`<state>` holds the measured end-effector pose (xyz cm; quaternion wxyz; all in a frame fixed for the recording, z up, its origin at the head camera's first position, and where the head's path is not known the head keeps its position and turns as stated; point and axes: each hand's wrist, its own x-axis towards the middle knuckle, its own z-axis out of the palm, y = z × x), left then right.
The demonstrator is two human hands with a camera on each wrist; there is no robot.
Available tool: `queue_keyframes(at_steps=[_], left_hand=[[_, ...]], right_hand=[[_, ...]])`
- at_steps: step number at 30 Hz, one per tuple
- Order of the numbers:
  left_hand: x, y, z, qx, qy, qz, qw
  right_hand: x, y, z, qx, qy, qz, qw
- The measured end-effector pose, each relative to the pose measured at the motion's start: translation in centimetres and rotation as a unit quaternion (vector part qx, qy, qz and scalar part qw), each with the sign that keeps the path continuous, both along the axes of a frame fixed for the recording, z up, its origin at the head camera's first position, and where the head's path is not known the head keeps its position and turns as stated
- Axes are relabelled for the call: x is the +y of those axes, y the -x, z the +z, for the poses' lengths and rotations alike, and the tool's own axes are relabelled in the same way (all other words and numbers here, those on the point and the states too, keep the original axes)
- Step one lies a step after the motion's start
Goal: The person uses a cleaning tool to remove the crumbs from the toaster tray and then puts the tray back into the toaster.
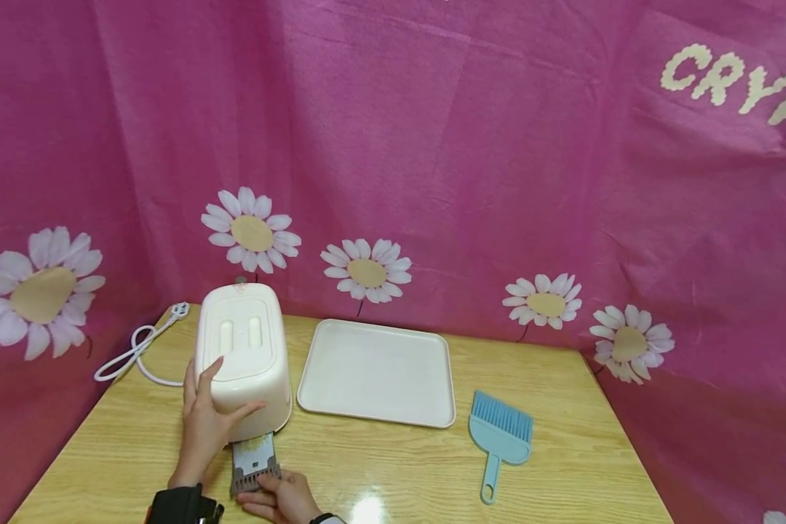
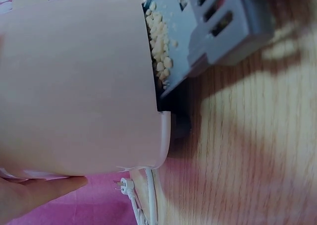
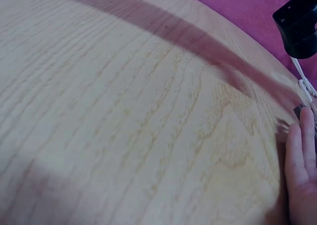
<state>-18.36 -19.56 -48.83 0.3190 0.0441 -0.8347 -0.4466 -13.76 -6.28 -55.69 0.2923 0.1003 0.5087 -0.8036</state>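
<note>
At the near end of a white toaster [image 1: 249, 371], toward the left of the table [image 1: 399, 473], a grey crumb tray [image 1: 253, 458] juts part of the way out from the base, its slotted outer end toward the person. Along its inner part, right by the toaster's wall, pale crumbs [image 2: 159, 46] lie in a heap, as the left wrist view shows. The right hand [image 1: 290, 498] grips that slotted end, thumb on top and fingers below. The left hand [image 1: 203, 426] is spread against the toaster's near left corner, thumb reaching across the near face and a finger over the edge of the top, where two oblong shapes sit side by side. A black device [image 1: 180, 506] is strapped at the left wrist. Left of the toaster, a white cord [image 1: 137, 354] loops on the table and ends in a plug [image 1: 180, 311]. Just to the toaster's right lies a pale rectangular tray [image 1: 376, 372], and farther right a blue brush [image 1: 501, 437], bristles pointing away from the person. Behind everything hangs a magenta cloth [image 1: 445, 145] printed with white daisies [image 1: 252, 233] and, upper right, pale letters [image 1: 719, 80].
</note>
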Motion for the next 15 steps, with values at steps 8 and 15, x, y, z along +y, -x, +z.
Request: queue_keyframes(at_steps=[8, 15], left_hand=[[0.3, -0.1, -0.3, -0.022, -0.009, -0.003, 0.9997], [0.7, -0.5, -0.8, -0.012, -0.010, -0.004, 0.9999]], right_hand=[[0.9, -0.7, 0.6, -0.016, -0.025, 0.011, 0.999], [2.6, -2.2, 0.2, 0.016, -0.074, 0.028, 0.997]])
